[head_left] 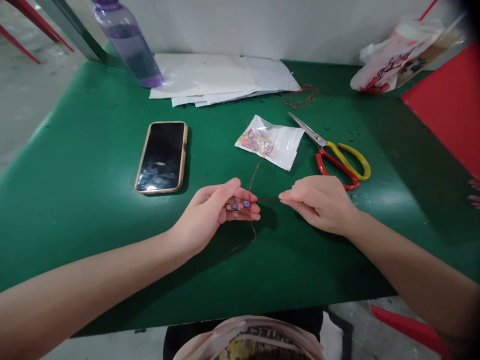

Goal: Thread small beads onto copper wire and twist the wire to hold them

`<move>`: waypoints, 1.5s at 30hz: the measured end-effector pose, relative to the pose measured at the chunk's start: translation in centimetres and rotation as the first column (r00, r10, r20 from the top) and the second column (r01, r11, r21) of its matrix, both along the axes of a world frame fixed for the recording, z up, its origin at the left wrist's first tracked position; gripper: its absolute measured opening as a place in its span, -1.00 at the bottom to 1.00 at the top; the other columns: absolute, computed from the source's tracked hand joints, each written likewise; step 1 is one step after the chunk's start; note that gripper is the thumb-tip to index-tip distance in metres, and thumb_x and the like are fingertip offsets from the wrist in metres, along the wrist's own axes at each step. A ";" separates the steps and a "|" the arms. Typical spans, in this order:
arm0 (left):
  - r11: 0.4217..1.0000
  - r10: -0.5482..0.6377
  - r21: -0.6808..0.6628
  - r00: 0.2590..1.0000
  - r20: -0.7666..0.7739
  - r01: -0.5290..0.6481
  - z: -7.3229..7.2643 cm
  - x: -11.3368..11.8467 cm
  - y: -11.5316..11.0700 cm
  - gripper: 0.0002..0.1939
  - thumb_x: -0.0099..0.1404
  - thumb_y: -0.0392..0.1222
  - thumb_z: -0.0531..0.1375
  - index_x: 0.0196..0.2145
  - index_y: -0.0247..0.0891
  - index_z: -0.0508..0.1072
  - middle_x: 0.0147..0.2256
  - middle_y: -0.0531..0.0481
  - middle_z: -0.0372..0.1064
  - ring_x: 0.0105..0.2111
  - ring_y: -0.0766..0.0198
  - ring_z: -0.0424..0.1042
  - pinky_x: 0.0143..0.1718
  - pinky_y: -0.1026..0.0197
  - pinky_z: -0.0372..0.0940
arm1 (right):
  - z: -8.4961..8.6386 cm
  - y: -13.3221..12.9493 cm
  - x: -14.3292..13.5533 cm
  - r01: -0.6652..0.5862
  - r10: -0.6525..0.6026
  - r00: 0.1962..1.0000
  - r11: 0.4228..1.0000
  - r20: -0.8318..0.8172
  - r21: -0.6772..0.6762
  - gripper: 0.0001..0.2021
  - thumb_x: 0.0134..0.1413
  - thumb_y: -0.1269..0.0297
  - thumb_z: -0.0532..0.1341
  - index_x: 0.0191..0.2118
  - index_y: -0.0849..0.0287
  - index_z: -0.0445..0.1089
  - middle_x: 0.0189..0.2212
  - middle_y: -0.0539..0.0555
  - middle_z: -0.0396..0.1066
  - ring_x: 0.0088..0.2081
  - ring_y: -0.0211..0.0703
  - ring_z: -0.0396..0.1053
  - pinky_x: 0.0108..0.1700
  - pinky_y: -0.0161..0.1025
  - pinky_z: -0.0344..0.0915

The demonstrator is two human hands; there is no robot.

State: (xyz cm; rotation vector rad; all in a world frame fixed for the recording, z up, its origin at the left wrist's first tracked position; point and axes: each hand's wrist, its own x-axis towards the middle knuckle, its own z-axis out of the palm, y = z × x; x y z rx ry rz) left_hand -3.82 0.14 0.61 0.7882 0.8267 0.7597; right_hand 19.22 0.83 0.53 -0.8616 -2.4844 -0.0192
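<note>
Across the fingers of my left hand (221,207) lies a short row of pink and blue beads (236,206), strung on a thin reddish-brown cord (267,200). The left thumb and fingers are closed around the beaded part. My right hand (317,202) pinches the cord between thumb and fingertips, and it runs straight between the two hands. Another length of cord crosses by the left fingertips, rising toward the bead packet and hanging down below. A small plastic packet (270,142) of colourful beads lies just beyond the hands.
Scissors (341,157) with red and yellow handles lie beyond my right hand. A phone (162,157) is at left. Behind are a purple water bottle (129,45), white papers (210,75), coiled cord (301,96) and a bagged drink cup (393,57), all on the green table (75,210).
</note>
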 end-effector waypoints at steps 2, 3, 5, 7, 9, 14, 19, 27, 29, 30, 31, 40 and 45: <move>1.000 -0.003 -0.020 1.000 0.021 0.004 0.1 0.0 0.0 -0.61 0.30 -0.02 0.01 -0.41 -0.38 0.47 -0.44 -0.10 0.47 -0.37 0.18 0.48 -0.25 0.14 0.38 | 0.0 0.0 -0.1 -0.005 0.005 1.000 1.000 -0.008 -0.002 -0.94 0.15 0.35 0.09 -0.29 0.13 0.31 -0.59 -0.10 0.34 -0.51 -0.36 0.29 -0.44 -0.37 0.14; 1.000 -0.006 -0.025 1.000 0.017 0.007 0.1 -0.1 0.0 -0.60 0.30 -0.02 0.01 -0.41 -0.39 0.47 -0.44 -0.11 0.47 -0.38 0.18 0.48 -0.26 0.15 0.37 | 0.0 0.0 -0.1 -0.005 0.005 1.000 1.000 -0.013 -0.003 -0.94 0.15 0.36 0.10 -0.29 0.13 0.30 -0.59 -0.09 0.34 -0.52 -0.35 0.29 -0.44 -0.37 0.14; 1.000 -0.003 -0.024 1.000 0.005 0.003 0.2 -0.1 0.0 -0.62 0.29 -0.03 0.02 -0.41 -0.39 0.47 -0.45 -0.11 0.47 -0.40 0.18 0.48 -0.28 0.16 0.37 | 0.0 0.0 -0.1 -0.005 0.005 1.000 1.000 -0.019 -0.006 -0.95 0.13 0.37 0.11 -0.30 0.14 0.31 -0.58 -0.08 0.36 -0.52 -0.35 0.29 -0.44 -0.37 0.15; 1.000 -0.005 -0.014 1.000 0.002 0.005 0.2 0.0 0.0 -0.63 0.29 -0.04 0.03 -0.41 -0.39 0.47 -0.46 -0.10 0.47 -0.41 0.20 0.47 -0.29 0.17 0.37 | 0.0 0.0 -0.1 -0.001 0.000 1.000 1.000 -0.026 -0.008 -0.95 0.13 0.36 0.12 -0.30 0.14 0.31 -0.57 -0.07 0.37 -0.51 -0.34 0.31 -0.43 -0.37 0.17; 1.000 -0.022 0.006 1.000 -0.004 0.022 0.2 0.0 0.0 -0.66 0.29 -0.07 0.05 -0.41 -0.38 0.47 -0.46 -0.08 0.46 -0.42 0.23 0.47 -0.30 0.20 0.37 | 0.0 0.0 -0.1 0.007 -0.007 0.999 1.000 -0.033 -0.004 -0.95 0.13 0.36 0.11 -0.29 0.13 0.31 -0.56 -0.07 0.38 -0.50 -0.33 0.32 -0.42 -0.37 0.18; 0.996 -0.076 0.044 0.993 -0.085 0.080 0.1 -0.1 -0.1 -0.89 0.12 -0.23 0.26 -0.40 -0.33 0.45 -0.44 0.01 0.47 -0.43 0.31 0.47 -0.29 0.26 0.38 | 0.1 -0.2 -0.1 0.010 -0.009 0.999 1.000 -0.035 0.007 -0.94 0.12 0.36 0.12 -0.30 0.13 0.32 -0.59 -0.08 0.35 -0.52 -0.33 0.30 -0.44 -0.37 0.17; 0.994 -0.068 0.073 0.984 -0.167 0.081 0.0 -0.1 0.0 -0.89 0.10 -0.23 0.27 -0.42 -0.31 0.44 -0.47 0.04 0.48 -0.45 0.33 0.48 -0.30 0.27 0.38 | 0.0 -0.2 0.0 -0.008 0.008 1.000 1.000 -0.012 0.023 -0.94 0.12 0.37 0.11 -0.29 0.13 0.32 -0.62 -0.09 0.30 -0.54 -0.33 0.24 -0.45 -0.36 0.15; 0.986 -0.062 0.133 0.953 -0.295 0.106 0.2 -0.1 0.0 -0.90 0.13 -0.22 0.24 -0.45 -0.31 0.45 -0.49 0.04 0.48 -0.44 0.35 0.48 -0.35 0.36 0.36 | 0.1 0.0 0.4 -0.052 0.052 0.999 0.999 -0.018 -0.005 -0.97 0.10 0.38 0.13 -0.32 0.12 0.30 -0.63 -0.11 0.24 -0.56 -0.35 0.18 -0.48 -0.34 0.07; 0.977 -0.056 0.175 0.938 -0.343 0.123 0.4 -0.2 0.2 -0.90 0.15 -0.22 0.23 -0.45 -0.31 0.46 -0.48 0.03 0.48 -0.43 0.35 0.47 -0.34 0.37 0.36 | 0.3 0.4 0.7 -0.060 0.055 0.997 0.993 -0.044 -0.101 -0.96 0.11 0.36 0.12 -0.34 0.12 0.31 -0.60 -0.10 0.29 -0.54 -0.36 0.22 -0.46 -0.36 0.10; 0.971 -0.050 0.198 0.928 -0.370 0.131 0.5 -0.3 0.3 -0.90 0.15 -0.22 0.22 -0.44 -0.31 0.46 -0.48 0.02 0.48 -0.43 0.35 0.47 -0.33 0.36 0.36 | 0.4 0.6 0.8 -0.062 0.053 0.997 0.985 -0.057 -0.162 -0.94 0.12 0.35 0.12 -0.35 0.13 0.32 -0.59 -0.10 0.31 -0.53 -0.37 0.25 -0.46 -0.38 0.11; 0.966 -0.041 0.220 0.918 -0.395 0.138 0.5 -0.4 0.5 -0.90 0.15 -0.21 0.22 -0.44 -0.31 0.46 -0.48 0.02 0.49 -0.43 0.34 0.47 -0.32 0.35 0.36 | 0.4 0.9 1.0 -0.059 0.046 0.997 0.973 -0.064 -0.222 -0.93 0.13 0.34 0.12 -0.36 0.13 0.33 -0.56 -0.09 0.34 -0.51 -0.37 0.27 -0.45 -0.39 0.13; 0.961 0.018 0.255 0.895 -0.445 0.108 0.1 -0.9 1.8 -0.86 0.12 -0.16 0.24 -0.45 -0.31 0.47 -0.49 0.01 0.48 -0.43 0.31 0.48 -0.31 0.30 0.38 | 0.7 2.0 2.2 0.020 -0.065 0.993 0.921 -0.103 -0.388 -0.88 0.10 0.30 0.13 -0.41 0.15 0.36 -0.52 -0.05 0.39 -0.50 -0.36 0.29 -0.45 -0.38 0.18; 0.970 0.059 0.239 0.920 -0.388 0.039 0.0 -0.9 1.6 -0.86 0.12 -0.16 0.25 -0.44 -0.30 0.47 -0.49 0.04 0.48 -0.44 0.34 0.47 -0.31 0.32 0.39 | 0.4 2.2 2.2 0.126 -0.270 0.911 0.902 -0.313 -0.412 -0.78 0.07 0.22 0.16 -0.15 0.13 0.30 -0.48 -0.03 0.34 -0.47 -0.30 0.28 -0.38 -0.33 0.25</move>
